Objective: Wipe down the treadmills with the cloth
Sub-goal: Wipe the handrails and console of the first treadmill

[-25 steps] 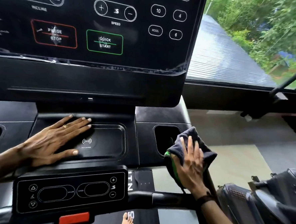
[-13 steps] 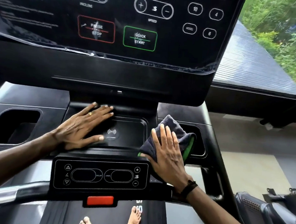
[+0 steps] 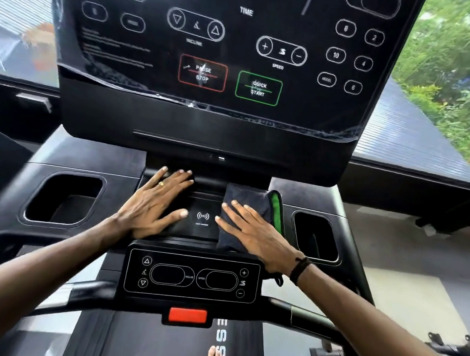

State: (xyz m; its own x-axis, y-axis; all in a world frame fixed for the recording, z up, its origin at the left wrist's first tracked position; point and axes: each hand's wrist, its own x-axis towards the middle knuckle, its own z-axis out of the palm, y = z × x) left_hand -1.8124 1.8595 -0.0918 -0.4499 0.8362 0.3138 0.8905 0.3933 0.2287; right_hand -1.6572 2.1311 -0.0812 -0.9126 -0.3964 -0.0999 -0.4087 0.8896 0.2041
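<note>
Fingers of the left hand [image 3: 149, 208] lie flat and spread on the treadmill console tray [image 3: 197, 230], holding nothing. At three o'clock, the right hand [image 3: 255, 237] presses straight fingers on the cloth [image 3: 243, 200], long axis toward twelve; unwiped tray lies at nine.

Flat hands [image 3: 203, 220], cloth [image 3: 243, 200] on treadmill [image 3: 202, 145]
</note>
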